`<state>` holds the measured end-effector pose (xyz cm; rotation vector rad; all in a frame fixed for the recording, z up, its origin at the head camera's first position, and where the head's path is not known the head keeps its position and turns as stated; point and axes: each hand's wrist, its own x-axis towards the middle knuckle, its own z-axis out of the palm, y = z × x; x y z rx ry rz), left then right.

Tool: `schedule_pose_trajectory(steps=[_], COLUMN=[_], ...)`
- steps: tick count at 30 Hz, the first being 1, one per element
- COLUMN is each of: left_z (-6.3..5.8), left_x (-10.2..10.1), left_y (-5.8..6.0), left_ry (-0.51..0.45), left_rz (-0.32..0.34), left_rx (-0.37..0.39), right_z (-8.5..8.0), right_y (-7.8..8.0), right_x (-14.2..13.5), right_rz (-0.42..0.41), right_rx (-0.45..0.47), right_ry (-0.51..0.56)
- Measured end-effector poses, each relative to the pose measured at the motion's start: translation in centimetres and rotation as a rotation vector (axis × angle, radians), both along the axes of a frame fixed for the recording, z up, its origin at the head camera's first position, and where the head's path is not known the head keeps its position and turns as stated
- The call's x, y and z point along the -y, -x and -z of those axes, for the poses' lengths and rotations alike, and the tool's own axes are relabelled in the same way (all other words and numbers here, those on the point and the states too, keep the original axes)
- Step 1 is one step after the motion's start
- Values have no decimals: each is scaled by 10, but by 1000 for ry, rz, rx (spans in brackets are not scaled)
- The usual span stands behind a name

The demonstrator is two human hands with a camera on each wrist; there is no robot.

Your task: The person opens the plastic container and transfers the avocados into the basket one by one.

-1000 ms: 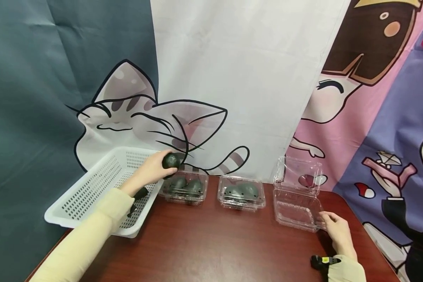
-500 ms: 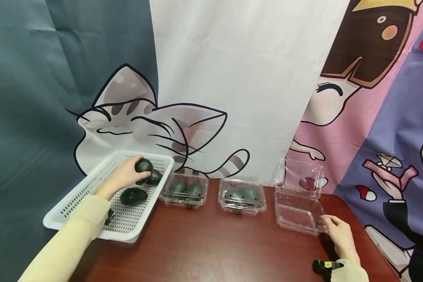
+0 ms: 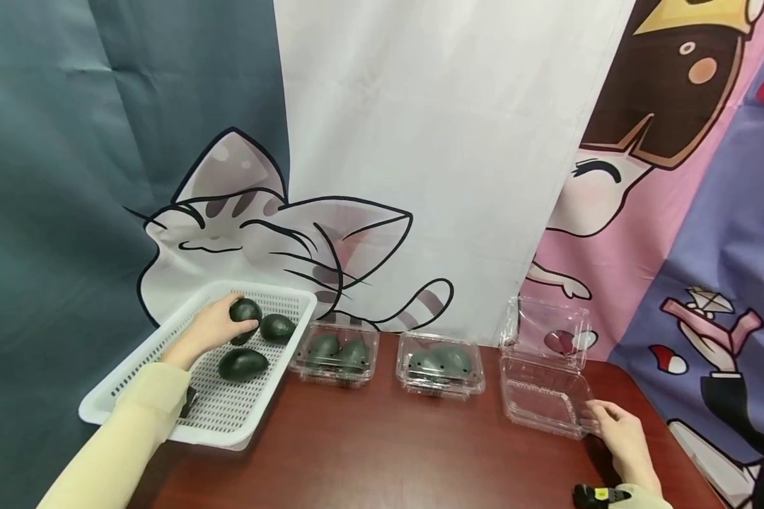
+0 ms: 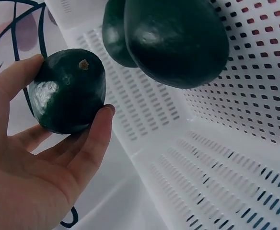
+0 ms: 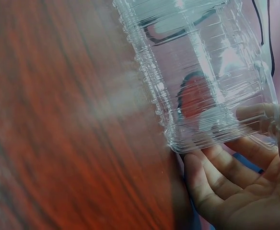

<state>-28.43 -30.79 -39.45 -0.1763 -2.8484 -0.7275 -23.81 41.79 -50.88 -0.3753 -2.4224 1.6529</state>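
Note:
My left hand is at the far part of the white basket, its thumb and fingers curled round a dark green avocado. Two other avocados lie in the basket: one just right of the held one, another nearer the front. On the right, my right hand pinches the near right corner of a clear plastic clamshell box. In the right wrist view its thumb laps over the wall and the fingers sit outside and below. That box's lid stands up, and nothing lies inside.
The slotted white basket takes up the table's left side. Two closed clamshells, the left one and the middle one, hold avocados along the back edge. A printed cloth hangs directly behind the reddish-brown table.
My left hand has carried the avocado leftward from near the left closed box to over the basket, uncovering the other two avocados. My right hand keeps its grip on the open box.

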Motion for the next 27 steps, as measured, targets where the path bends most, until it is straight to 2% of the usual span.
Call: schedule_pose_trajectory(steps=[5,11,19,27], left_z=[9,21,23,32], left_x=[6,14,25,38], left_y=[-2,2,1,1], left_ry=[-5,1,22,72], left_rz=[-4,-11,-32,-55], left_rx=[4,20,47,90], right_z=[2,1,2,3], right_y=[-4,-4,-3,-3], right_x=[0,-1,0,-1], right_rz=[2,1,7,3], right_rx=[1,11,-3,-19], right_ry=[-1,4,-12,-13])
